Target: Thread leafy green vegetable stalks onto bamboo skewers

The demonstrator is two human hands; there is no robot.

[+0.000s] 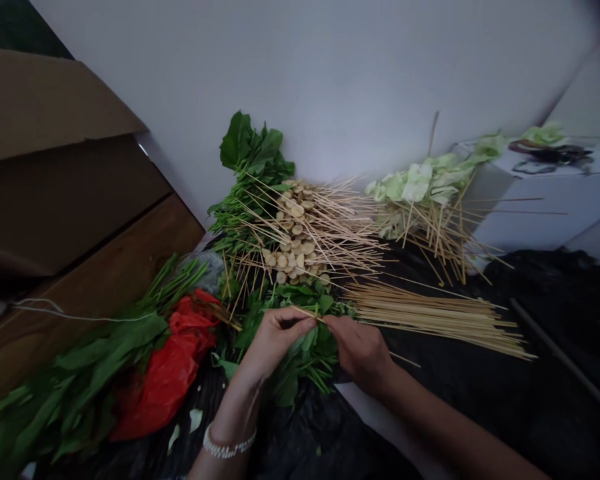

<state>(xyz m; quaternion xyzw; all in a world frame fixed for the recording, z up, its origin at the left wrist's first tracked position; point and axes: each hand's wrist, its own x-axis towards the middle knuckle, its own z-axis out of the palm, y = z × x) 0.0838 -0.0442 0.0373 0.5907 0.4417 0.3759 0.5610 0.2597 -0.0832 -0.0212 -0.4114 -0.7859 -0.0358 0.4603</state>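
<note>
My left hand [275, 340], with a beaded bracelet at the wrist, is closed in a pinch at a small piece of leafy green [317, 311]. Opposite it, my right hand [363, 347] grips a thin bamboo skewer [405, 359]; its tip end crosses the green at the left fingertips, and its other end sticks out beyond the right hand. The fingertips of both hands nearly meet. Directly beneath them lies a loose pile of leafy greens [305, 373], partly hidden by the hands and wrists.
Behind are skewered pale round slices [297, 233], skewered green bundles [253, 193] and skewered cabbage pieces [420, 183]. Bare skewers [440, 317] lie right on black plastic [545, 393]. Leftward are a red plastic bag [175, 367], long leafy stalks [95, 360] and a cardboard box [70, 193].
</note>
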